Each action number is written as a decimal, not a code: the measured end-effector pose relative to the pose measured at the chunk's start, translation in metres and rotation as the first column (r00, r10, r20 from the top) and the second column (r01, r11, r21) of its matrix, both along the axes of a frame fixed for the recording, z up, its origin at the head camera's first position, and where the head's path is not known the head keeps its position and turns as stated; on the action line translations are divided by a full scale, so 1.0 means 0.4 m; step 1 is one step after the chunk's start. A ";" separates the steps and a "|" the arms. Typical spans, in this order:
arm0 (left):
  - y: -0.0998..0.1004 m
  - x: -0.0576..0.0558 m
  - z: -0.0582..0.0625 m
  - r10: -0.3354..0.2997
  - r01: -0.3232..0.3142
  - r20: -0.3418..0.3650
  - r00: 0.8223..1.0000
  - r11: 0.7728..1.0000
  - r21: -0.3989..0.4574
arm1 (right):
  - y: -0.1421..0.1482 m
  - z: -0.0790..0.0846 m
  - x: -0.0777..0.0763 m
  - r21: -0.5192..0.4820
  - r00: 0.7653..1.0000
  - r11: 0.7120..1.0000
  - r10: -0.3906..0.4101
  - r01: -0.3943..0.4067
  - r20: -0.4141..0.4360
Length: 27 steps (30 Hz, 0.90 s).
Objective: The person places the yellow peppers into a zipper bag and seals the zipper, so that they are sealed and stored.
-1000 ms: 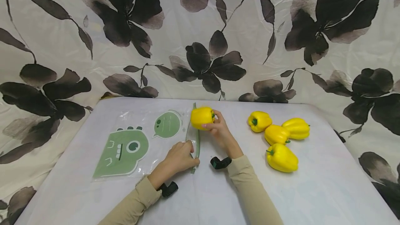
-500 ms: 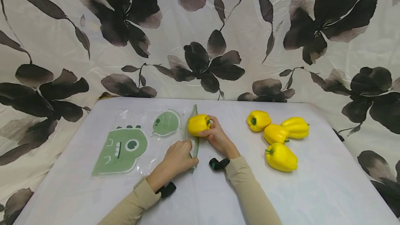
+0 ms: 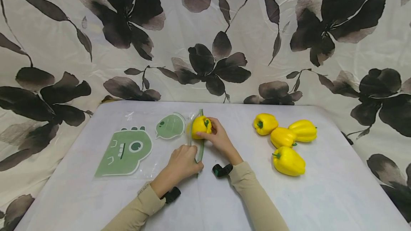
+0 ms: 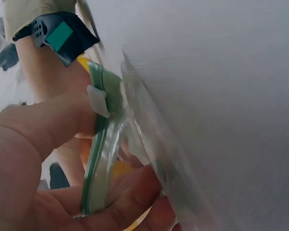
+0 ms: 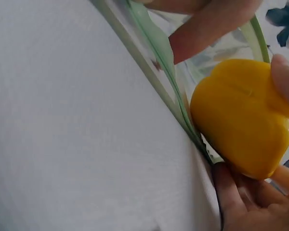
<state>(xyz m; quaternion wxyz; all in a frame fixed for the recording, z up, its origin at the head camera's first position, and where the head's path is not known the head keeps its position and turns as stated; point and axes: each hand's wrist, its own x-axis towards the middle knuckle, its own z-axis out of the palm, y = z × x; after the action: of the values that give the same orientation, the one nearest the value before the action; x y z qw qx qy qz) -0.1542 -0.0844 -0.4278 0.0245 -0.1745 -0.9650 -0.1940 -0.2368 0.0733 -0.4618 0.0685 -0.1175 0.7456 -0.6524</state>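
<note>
A clear zip bag [image 3: 135, 152] with green dinosaur prints lies flat on the table, its green-edged mouth facing right. My left hand [image 3: 181, 161] grips the near part of that mouth; in the left wrist view the green zip strip [image 4: 100, 144] runs between thumb and fingers, with a small white slider on it. My right hand [image 3: 219, 140] holds a yellow bell pepper [image 3: 199, 127] by its stem end. The pepper's blunt end sits inside the parted mouth, behind the clear film. In the right wrist view the pepper [image 5: 243, 113] rests between thumb and fingers, beside the green strip.
Several more yellow bell peppers [image 3: 289, 161] lie in a loose group on the right of the white table [image 3: 337, 195]. A floral cloth [image 3: 257, 17] hangs behind the table's far edge. Both wrists wear black camera mounts [image 3: 222, 170].
My right hand has moved left and slightly down with the pepper, turning it, and the pepper has gone from over the bag's mouth into it. My left hand keeps its grip on the edge.
</note>
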 end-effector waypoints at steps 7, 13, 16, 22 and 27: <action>0.001 -0.003 -0.005 0.009 -0.008 0.020 1.000 1.000 -0.018 | 0.004 0.006 -0.002 0.113 0.999 0.994 -0.009 0.004 0.041; 0.023 -0.008 0.001 0.004 0.001 0.036 0.999 0.990 -0.141 | 0.003 0.035 0.001 0.123 0.999 0.992 0.017 -0.020 0.028; 0.036 -0.006 0.011 0.009 -0.001 0.042 0.999 0.980 -0.198 | 0.002 0.040 -0.004 0.161 0.999 0.986 0.029 -0.032 0.020; 0.049 0.001 0.026 0.031 -0.021 0.037 0.999 0.972 -0.235 | -0.005 0.019 -0.026 0.219 0.998 0.974 0.049 -0.055 0.031; 0.046 0.003 0.032 0.041 -0.036 0.026 0.999 0.982 -0.188 | -0.014 0.029 -0.026 0.254 0.998 0.966 0.028 -0.042 0.057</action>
<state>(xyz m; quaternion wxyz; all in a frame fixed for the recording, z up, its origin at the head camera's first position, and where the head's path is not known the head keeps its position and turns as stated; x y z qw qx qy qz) -0.1531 -0.0659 -0.4151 -0.0025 -0.1546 -0.9824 -0.1046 -0.2472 0.0678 -0.4502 0.1143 -0.1034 0.8191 -0.5526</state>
